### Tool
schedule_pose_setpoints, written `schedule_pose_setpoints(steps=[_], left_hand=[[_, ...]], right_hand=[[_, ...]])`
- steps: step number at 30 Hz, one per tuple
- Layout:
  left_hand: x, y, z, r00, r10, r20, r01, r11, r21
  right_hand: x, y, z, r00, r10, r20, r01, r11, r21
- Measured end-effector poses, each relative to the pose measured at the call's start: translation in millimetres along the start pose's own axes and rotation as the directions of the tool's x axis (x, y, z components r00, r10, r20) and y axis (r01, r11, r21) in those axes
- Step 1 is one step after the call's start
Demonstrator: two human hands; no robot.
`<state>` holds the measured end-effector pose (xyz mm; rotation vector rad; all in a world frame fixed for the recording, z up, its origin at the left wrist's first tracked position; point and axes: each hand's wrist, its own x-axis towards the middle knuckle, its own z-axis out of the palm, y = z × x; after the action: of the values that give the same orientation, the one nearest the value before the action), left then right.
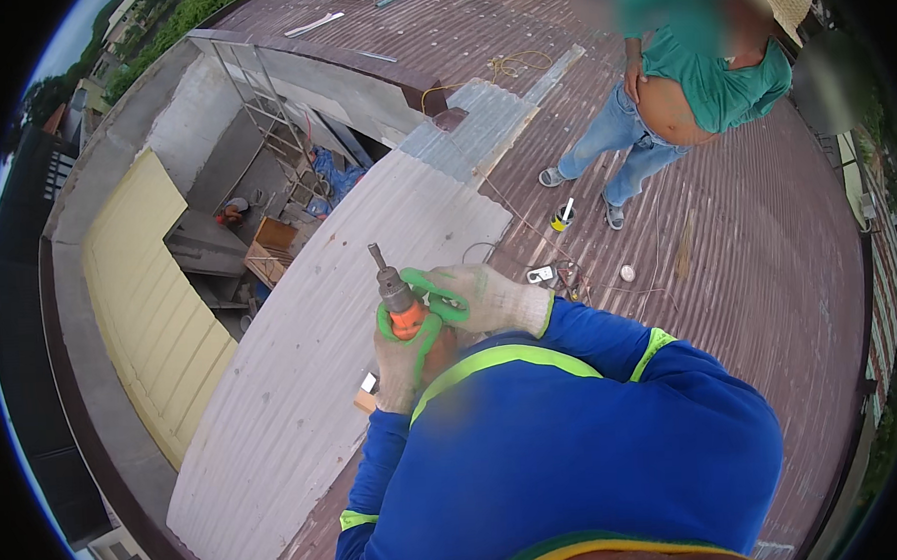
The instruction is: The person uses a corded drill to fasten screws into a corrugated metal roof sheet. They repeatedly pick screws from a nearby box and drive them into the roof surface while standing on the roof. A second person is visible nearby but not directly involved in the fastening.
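An orange power drill (407,322) points up and away in front of my chest, a metal bit (376,257) in its grey chuck (396,290). My left hand (402,357), in a white glove with green-coated fingers, is closed around the drill's body. Wearing a matching glove, my right hand (479,291) is closed against the drill's side by the chuck. Its curled fingers hide whether anything small is also in them. Below both hands lies a pale corrugated sheet (313,386). The drill's lower part is hidden by my left hand and body.
A person (651,111) in a green shirt and jeans stands on the brown corrugated roof (738,267). Near their feet is a yellow-and-black can (563,217). A white power strip (541,274) and cords lie beyond my right arm. To the left, an open pit (236,229) drops below roof level.
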<state>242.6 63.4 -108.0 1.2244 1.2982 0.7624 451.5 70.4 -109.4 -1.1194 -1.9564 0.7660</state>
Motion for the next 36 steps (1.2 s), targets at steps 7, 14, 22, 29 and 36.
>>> schedule_pose_setpoints(steps=[7,14,22,29,36], left_hand=[[-14,13,-1,0.999,0.013,0.03,-0.012,0.999,-0.036],[-22,15,-1,0.996,0.083,0.017,-0.083,0.995,0.052],[-28,15,-1,0.994,0.107,0.031,-0.109,0.99,0.084],[-34,20,2,0.993,0.122,0.005,-0.121,0.984,0.134],[-39,23,1,0.99,0.144,-0.006,-0.14,0.971,0.194]], right_hand=[[-1,-12,-9,0.979,0.137,0.149,-0.162,0.971,0.174],[18,-21,-19,0.989,0.1,0.105,-0.136,0.893,0.429],[43,-34,-19,0.92,0.251,0.301,-0.369,0.814,0.449],[33,-49,-9,0.928,0.356,0.107,-0.37,0.913,0.173],[32,-44,-16,0.924,0.283,0.257,-0.365,0.851,0.377]])
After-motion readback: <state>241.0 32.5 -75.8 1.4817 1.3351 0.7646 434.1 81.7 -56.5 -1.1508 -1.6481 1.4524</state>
